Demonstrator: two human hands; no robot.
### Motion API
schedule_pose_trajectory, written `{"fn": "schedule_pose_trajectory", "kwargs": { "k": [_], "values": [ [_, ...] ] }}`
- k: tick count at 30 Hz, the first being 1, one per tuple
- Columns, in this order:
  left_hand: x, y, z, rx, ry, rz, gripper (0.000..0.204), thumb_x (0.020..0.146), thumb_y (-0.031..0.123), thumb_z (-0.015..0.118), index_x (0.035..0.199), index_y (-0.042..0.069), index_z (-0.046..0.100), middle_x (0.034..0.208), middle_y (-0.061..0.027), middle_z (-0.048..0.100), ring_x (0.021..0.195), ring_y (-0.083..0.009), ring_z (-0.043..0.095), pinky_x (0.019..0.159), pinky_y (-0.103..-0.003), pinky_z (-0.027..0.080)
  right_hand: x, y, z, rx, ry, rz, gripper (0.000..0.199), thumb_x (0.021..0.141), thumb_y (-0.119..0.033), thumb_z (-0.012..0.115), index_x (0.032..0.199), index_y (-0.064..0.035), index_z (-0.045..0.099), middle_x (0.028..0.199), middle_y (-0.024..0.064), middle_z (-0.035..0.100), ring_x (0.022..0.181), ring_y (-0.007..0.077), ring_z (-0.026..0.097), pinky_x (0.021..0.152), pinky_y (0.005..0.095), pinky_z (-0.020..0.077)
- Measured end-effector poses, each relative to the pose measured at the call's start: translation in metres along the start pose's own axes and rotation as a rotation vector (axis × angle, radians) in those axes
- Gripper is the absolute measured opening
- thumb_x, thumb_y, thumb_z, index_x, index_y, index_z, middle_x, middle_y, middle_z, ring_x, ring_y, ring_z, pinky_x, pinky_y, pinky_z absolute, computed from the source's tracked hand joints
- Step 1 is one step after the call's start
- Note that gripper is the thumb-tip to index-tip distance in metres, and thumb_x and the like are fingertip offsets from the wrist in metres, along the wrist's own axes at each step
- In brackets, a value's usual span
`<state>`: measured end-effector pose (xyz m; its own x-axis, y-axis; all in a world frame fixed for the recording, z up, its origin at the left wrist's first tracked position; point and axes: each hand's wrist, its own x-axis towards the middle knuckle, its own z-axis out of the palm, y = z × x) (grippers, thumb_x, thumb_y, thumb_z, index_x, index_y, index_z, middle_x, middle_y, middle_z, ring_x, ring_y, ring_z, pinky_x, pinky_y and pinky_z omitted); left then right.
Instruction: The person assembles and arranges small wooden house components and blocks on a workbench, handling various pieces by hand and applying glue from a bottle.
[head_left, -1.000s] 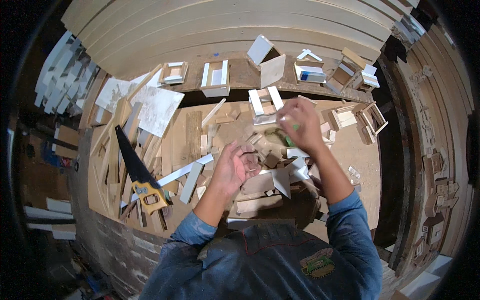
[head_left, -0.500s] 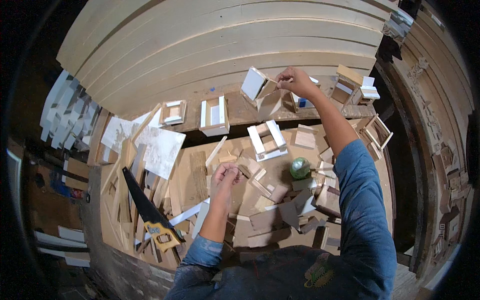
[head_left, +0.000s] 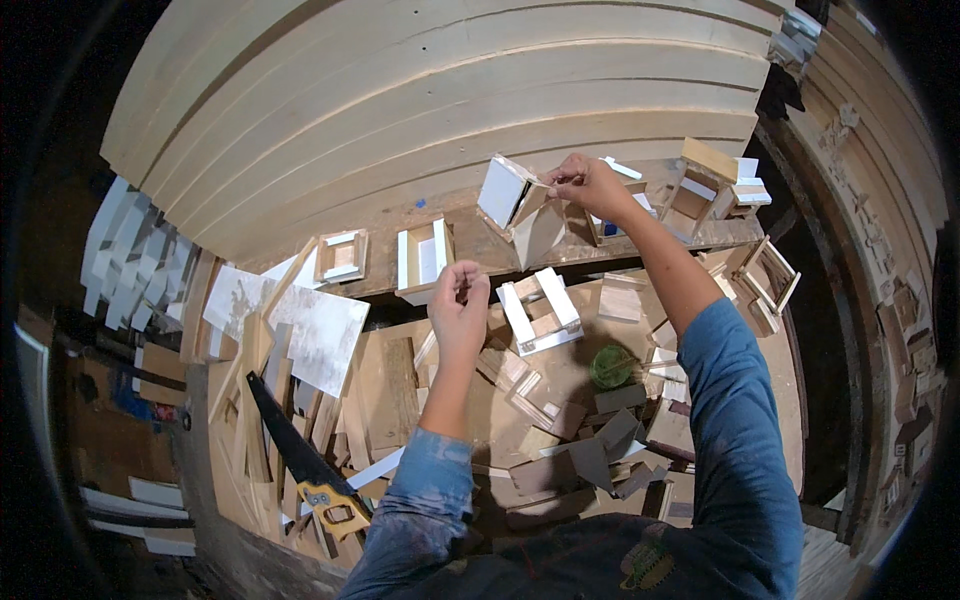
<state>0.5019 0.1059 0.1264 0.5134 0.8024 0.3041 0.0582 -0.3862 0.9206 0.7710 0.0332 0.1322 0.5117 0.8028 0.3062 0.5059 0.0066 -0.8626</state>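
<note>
On the ledge at the back, a small wooden box with a white panel (head_left: 503, 190) stands tilted. My right hand (head_left: 588, 186) pinches its right edge between thumb and fingers. A thin pale panel (head_left: 541, 236) slants down below that edge; whether it is fixed to the box I cannot tell. My left hand (head_left: 461, 300) is raised over the bench with fingers loosely curled, thumb apart, and nothing visible in it. Close behind it lies an open wooden box with white edges (head_left: 425, 252). A white-edged wooden frame (head_left: 540, 310) stands just to its right.
A handsaw (head_left: 300, 450) lies at left over wood strips, near a stained white board (head_left: 312, 325). Wood offcuts (head_left: 560, 470) and a green ball-like object (head_left: 612, 367) cover the middle. More small wooden pieces (head_left: 690, 200) stand back right, before a plank wall (head_left: 450, 100).
My left hand has risen away from me toward the white-edged box, its fingers loosening. My right hand keeps its pinch on the tilted box. The whole view has shifted slightly.
</note>
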Motion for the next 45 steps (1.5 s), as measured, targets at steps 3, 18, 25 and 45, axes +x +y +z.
{"fn": "schedule_pose_trajectory", "kwargs": {
  "k": [3,18,25,45],
  "values": [
    [0.024,-0.011,0.008,0.185,0.010,0.157,0.028,0.077,0.009,0.065,0.103,0.001,0.059,0.098,-0.0123,0.062,0.092,-0.0210,0.060,0.082,-0.033,0.047,-0.006,-0.015,0.005,-0.055,0.008,0.025,0.017,0.075,-0.006,0.072,0.092,-0.0049,0.071,0.084,0.0050,0.058,0.078,0.0165,0.058,0.073,0.0289,0.0469],
    [0.132,-0.009,0.046,0.155,-0.363,0.442,0.065,0.080,0.023,0.060,0.140,0.014,0.039,0.144,-0.0226,0.033,0.137,-0.0369,0.026,0.111,-0.043,0.023,-0.009,-0.006,0.013,-0.236,0.141,-0.205,0.017,0.072,-0.016,0.073,0.088,-0.0109,0.073,0.082,0.0095,0.065,0.077,0.0275,0.061,0.071,0.0369,0.0484],
    [0.128,-0.002,0.052,0.362,-0.429,0.611,0.062,0.073,0.019,0.067,0.132,0.028,0.051,0.147,-0.0203,0.028,0.137,-0.0439,0.021,0.110,-0.049,0.023,-0.016,-0.003,0.014,-0.261,0.216,-0.262,0.017,0.072,-0.017,0.072,0.088,-0.0110,0.073,0.080,0.0096,0.065,0.078,0.0279,0.061,0.071,0.0380,0.0481],
    [0.122,-0.003,0.058,0.373,-0.429,0.657,0.058,0.070,0.013,0.069,0.125,0.021,0.056,0.143,-0.0209,0.034,0.131,-0.0410,0.034,0.107,-0.044,0.032,-0.018,0.019,0.015,-0.215,0.275,-0.196,0.015,0.073,-0.014,0.068,0.087,-0.0110,0.072,0.081,0.0114,0.064,0.080,0.0305,0.061,0.072,0.0398,0.0476]
  ]
}}
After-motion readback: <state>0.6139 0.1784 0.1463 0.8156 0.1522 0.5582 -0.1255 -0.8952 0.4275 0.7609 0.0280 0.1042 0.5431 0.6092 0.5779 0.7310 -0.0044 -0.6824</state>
